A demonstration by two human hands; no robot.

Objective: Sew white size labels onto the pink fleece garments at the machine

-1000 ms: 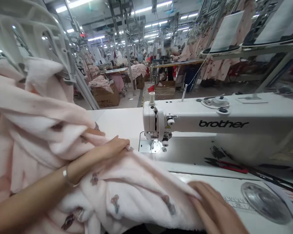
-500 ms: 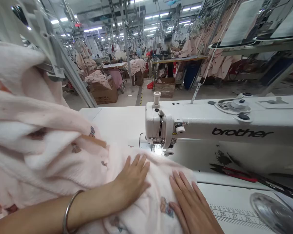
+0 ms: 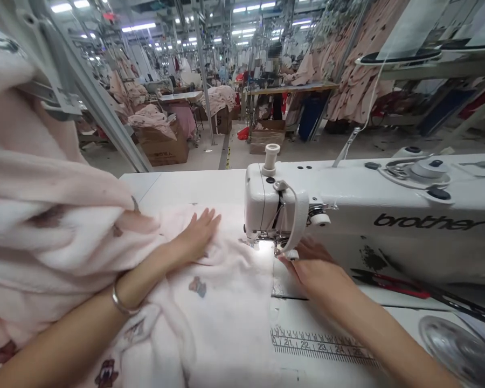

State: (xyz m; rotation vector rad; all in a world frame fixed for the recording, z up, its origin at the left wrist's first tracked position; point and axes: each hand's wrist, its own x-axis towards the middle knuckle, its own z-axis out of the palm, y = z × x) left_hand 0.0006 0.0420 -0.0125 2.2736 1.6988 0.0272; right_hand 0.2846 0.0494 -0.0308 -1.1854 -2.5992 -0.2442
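Pale pink plush fabric (image 3: 226,312) with small printed figures spreads over the table, its edge under the lit needle area of a white sewing machine (image 3: 267,199). My left hand (image 3: 198,234) lies flat on the fabric left of the needle, fingers stretched out, a metal bangle (image 3: 121,299) on the wrist. My right hand (image 3: 313,264) reaches in beside the presser foot, right of the needle. Its fingers are partly hidden behind the machine head, so whether they grip anything does not show.
Heaped fabric (image 3: 44,226) rises on the left near a metal post. Red-handled thread snips (image 3: 392,283) lie under the machine arm. A printed ruler scale (image 3: 323,345) and a round metal dish (image 3: 456,345) are at the front right. Cardboard boxes (image 3: 164,145) stand on the floor beyond.
My left hand has slid forward and left with the fabric. My right hand has left the fabric and moved up to the needle area. The fabric's right edge has shifted left, uncovering more ruler.
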